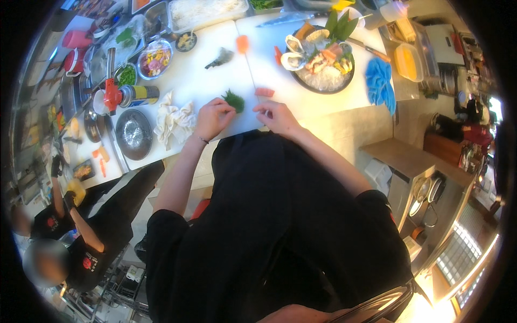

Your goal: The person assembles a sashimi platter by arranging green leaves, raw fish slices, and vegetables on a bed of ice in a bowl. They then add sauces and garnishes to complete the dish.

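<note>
My left hand (214,116) pinches the edge of a jagged green shiso leaf (233,101) low over the white cutting board (207,86). To its right, the fingers of my right hand (280,116) are drawn together; whatever they may hold is too small to make out. Just beyond those fingertips lies a pink slice of raw fish (264,92). Farther off on the board are a greyish prawn-like piece (219,57) and an orange block (242,44), perhaps salmon. A dark round bowl (323,92) at the right holds ice, oysters, seafood pieces and green leaves.
Blue cloth (380,83) and a knife (369,49) lie right of the bowl. On the left are a crumpled white cloth (175,119), a blowtorch (132,96), a dark round dish (134,134) and a flower bowl (155,59). Two people (89,258) work at far left.
</note>
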Motion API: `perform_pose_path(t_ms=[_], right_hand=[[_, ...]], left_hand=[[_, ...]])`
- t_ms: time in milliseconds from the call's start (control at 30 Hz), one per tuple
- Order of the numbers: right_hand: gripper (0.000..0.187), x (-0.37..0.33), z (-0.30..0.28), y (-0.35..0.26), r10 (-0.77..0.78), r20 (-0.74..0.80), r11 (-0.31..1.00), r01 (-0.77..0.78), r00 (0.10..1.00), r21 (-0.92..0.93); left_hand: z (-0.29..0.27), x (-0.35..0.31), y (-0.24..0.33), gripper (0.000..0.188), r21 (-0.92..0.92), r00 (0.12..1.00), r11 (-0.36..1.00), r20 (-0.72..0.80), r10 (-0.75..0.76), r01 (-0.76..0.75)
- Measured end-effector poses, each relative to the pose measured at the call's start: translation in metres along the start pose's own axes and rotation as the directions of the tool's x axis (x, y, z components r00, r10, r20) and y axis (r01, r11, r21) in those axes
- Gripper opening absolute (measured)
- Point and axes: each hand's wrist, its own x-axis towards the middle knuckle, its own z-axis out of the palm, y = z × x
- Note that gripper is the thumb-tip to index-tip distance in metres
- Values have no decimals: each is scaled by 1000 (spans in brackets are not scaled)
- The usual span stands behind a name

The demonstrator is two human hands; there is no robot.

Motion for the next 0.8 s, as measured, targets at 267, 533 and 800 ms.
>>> perform_pose_path(t_ms=[267, 533, 800], right_hand=[[32, 3, 2, -10, 103, 12, 993, -103, 995, 65], [37, -52, -79, -39, 222, -287, 817, -17, 932, 577], [31, -58, -184, 10, 107, -480, 817, 199, 871, 541]], left_hand=[[-11, 20, 36, 10, 6, 976, 991, -173, -134, 137], [61, 60, 180, 22, -207, 927, 955, -352, 130, -212], [103, 163, 223, 23, -668, 999, 743, 4, 43, -29]])
